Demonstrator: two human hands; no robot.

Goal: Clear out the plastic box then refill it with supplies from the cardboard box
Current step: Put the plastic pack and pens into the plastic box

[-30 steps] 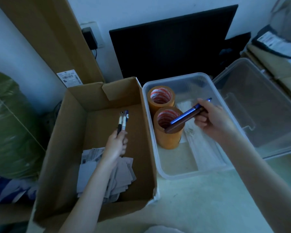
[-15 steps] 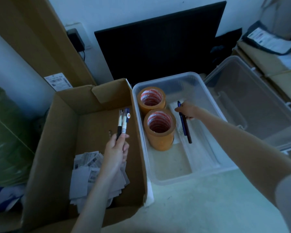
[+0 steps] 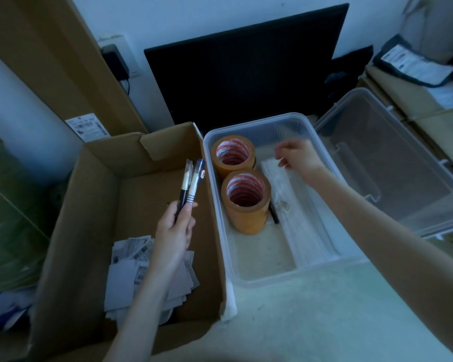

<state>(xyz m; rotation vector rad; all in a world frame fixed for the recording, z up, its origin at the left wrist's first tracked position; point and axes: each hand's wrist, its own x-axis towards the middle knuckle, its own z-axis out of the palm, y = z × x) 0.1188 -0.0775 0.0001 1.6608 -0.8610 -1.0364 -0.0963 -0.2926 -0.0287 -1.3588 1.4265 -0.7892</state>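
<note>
Dim room — white wall [image 3: 220, 14], black panel [image 3: 246, 74]

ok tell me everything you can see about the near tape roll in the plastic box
The near tape roll is a wide roll of brownish-orange tape on a core printed red and white inside. It stands on end, hole upward, on the floor of the clear plastic box, right in front of the second roll. No hand touches it.

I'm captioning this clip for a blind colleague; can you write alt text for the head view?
A left hand holds two pens above a cardboard box, while the empty right hand hovers over a clear plastic box holding two tape rolls.
</note>
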